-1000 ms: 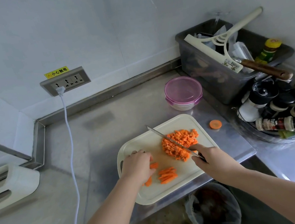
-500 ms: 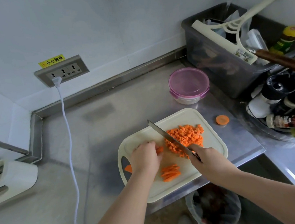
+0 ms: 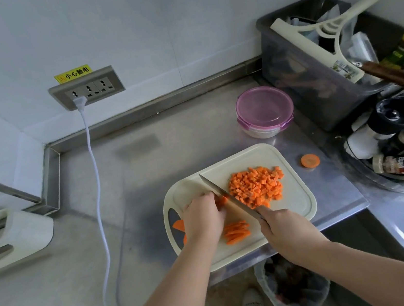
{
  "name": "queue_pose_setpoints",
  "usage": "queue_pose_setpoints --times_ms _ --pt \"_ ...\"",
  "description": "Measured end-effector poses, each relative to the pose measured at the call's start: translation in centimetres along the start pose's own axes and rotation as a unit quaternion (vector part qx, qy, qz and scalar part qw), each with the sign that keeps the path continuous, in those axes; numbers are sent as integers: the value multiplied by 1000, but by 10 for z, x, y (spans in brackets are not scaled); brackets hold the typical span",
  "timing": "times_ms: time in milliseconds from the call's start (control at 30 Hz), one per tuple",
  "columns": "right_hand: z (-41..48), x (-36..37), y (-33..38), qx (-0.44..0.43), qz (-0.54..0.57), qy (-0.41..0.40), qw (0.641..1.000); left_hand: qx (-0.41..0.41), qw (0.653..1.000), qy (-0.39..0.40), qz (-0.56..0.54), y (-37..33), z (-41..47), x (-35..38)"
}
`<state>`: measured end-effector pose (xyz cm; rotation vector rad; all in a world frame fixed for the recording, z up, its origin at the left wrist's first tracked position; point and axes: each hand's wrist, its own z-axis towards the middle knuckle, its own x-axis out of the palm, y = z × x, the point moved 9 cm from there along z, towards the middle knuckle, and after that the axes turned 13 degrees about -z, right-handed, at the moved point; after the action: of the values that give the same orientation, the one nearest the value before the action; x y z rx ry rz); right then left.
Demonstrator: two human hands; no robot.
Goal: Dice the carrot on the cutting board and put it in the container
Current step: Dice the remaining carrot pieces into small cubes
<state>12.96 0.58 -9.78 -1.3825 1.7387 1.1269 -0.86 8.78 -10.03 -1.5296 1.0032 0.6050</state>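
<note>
Now: left grip (image 3: 204, 218) curled over carrot strips (image 3: 221, 201) by left edge of cutting board (image 3: 299, 204); right grip (image 3: 283, 226) clasps knife (image 3: 215, 189), blade crossing strips just right of left knuckles; lidded container (image 3: 264, 109) beyond board's far edge.

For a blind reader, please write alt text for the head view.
A right hand holds a knife beside a carrot piece that the left hand holds on a cutting board, next to a pile of diced carrot. A pink-lidded container stands behind the board.

Steel counter (image 3: 149, 184): cutting board (image 3: 245, 159), container (image 3: 264, 112).
</note>
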Motion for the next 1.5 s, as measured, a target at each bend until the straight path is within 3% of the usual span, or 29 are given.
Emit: queue_pose_setpoints --times_ms 333,700,967,1500 --pt "-1 2 2 1 -18 14 1000 10 1000 -6 -2 -1 1 0" --pt "6 15 4 17 -64 83 994 30 999 -23 -1 2 2 5" --pt "3 7 -3 19 18 35 999 38 998 -34 -35 4 -1 2" --pt "-2 5 7 -6 -34 42 999 4 998 -40 -53 17 -2 -1"
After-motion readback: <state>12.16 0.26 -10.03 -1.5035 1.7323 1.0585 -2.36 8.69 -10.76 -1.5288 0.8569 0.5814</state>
